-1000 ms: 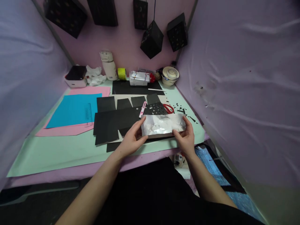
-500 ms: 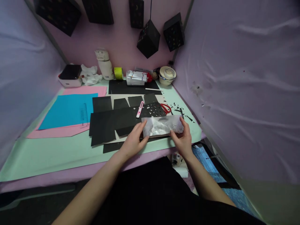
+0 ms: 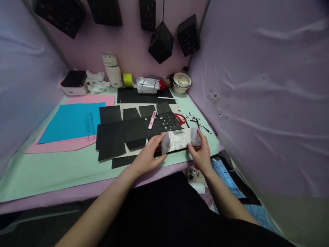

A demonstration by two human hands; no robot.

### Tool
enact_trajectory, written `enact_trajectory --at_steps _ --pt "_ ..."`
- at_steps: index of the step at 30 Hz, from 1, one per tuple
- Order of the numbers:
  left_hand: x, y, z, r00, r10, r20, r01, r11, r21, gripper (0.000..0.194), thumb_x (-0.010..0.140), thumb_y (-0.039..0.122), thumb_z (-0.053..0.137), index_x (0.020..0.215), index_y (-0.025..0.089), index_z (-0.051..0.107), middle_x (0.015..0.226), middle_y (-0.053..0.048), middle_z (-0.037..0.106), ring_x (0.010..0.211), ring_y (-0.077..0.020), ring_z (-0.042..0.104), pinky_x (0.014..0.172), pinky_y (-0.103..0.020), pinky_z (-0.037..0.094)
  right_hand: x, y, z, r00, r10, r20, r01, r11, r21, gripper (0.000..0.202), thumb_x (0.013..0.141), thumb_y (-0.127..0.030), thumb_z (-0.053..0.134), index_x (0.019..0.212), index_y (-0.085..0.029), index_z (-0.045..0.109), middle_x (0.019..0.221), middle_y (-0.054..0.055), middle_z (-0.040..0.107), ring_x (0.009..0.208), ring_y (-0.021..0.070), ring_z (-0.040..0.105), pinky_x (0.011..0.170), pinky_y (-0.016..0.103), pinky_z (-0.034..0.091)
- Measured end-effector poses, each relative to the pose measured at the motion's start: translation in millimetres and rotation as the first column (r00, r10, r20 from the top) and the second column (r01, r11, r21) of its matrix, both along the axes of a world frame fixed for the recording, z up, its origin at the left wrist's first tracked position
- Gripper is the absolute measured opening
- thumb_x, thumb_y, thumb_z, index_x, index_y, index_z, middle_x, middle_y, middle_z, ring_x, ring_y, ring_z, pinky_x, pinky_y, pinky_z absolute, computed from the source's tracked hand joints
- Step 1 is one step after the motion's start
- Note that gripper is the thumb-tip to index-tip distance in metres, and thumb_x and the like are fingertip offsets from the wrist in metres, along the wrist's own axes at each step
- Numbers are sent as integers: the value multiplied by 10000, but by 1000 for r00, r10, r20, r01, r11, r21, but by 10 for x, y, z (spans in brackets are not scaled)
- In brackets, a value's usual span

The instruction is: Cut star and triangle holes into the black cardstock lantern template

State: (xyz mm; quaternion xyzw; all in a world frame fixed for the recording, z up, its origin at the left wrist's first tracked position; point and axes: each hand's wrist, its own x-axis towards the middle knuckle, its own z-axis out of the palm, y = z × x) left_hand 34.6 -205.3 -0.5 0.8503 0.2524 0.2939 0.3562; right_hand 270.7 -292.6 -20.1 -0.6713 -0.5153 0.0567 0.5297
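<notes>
A shiny silver packet, looking like a foil pouch, is held up over the near edge of the table. My left hand is at its left end, index finger by the top corner and thumb by the bottom corner. At the right end my right hand pinches it, thumb in front and fingers at the back edge. Just beyond the packet lie black cardboard pieces with tabs and cut-outs. On them rests a pink and white utility knife, beside red-handled scissors.
Black paper scraps are strewn at the right. Blue sheets over pink ones lie left with a clear ruler. A white bottle, yellow tape roll and bowls stand behind. Black boxes hang above.
The packet's left end has shifted a little right and the packet has tilted slightly, its left end lower. My left hand has moved slightly right with it. The view has turned a little.
</notes>
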Motion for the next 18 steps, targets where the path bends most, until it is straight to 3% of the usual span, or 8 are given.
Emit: enact_trajectory --at_steps 6,15,18 --pt "12 -50 14 998 -57 -17 57 998 -29 936 828 251 678 1562 376 110 1474 -127 404 967 -180 646 895 -397 550 74 -142 -36 999 -32 39 33 999 -42 681 825 -194 614 1472 -252 411 1396 137 498 1276 273 515 803 355 611" --pt "-10 -46 9 995 -75 61 81 992 -100 933 844 204 661 1559 375 86 1463 -144 419 970 -162 652 904 -398 532 284 -606 -300 988 -149 30 150 987 -61 669 812 -247 645 1449 -253 444 1340 141 524 1143 266 598 716 338 607" --pt "-15 -39 -10 995 -74 61 81 990 -114 923 849 206 658 1557 380 92 1468 -143 414 974 -165 654 905 -405 527 304 -860 -405 969 -245 13 245 963 -115 683 810 -301 646 1457 -238 435 1310 139 534 1087 260 611 706 345 594"
